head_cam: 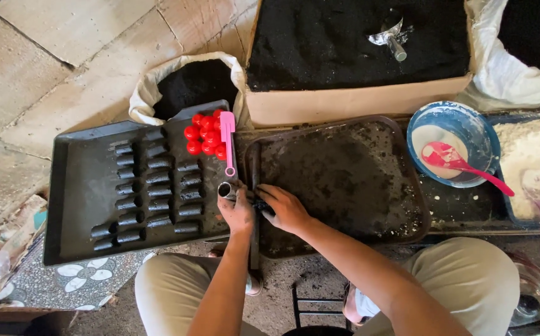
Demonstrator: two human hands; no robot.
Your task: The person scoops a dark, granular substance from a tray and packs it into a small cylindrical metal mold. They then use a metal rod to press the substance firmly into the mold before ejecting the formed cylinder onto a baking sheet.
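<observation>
**Hands at a small metal tube**

The left hand [237,213] gripped a small metal tube [225,190], its open end poking above curled fingers, between two dark trays [71,186]. The right hand [285,208] lay just beside, fingers curled; its hold could not be told.

Sunlit stone-slab floor [65,56], patterned tile [83,277] at lower left

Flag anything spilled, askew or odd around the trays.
White powder is spilled as specks on the dark tray's right edge and beside the blue bowl. The left tray sits tilted, one corner riding up on the sack. The black pieces lie in neat rows; nothing looks damaged.
</observation>
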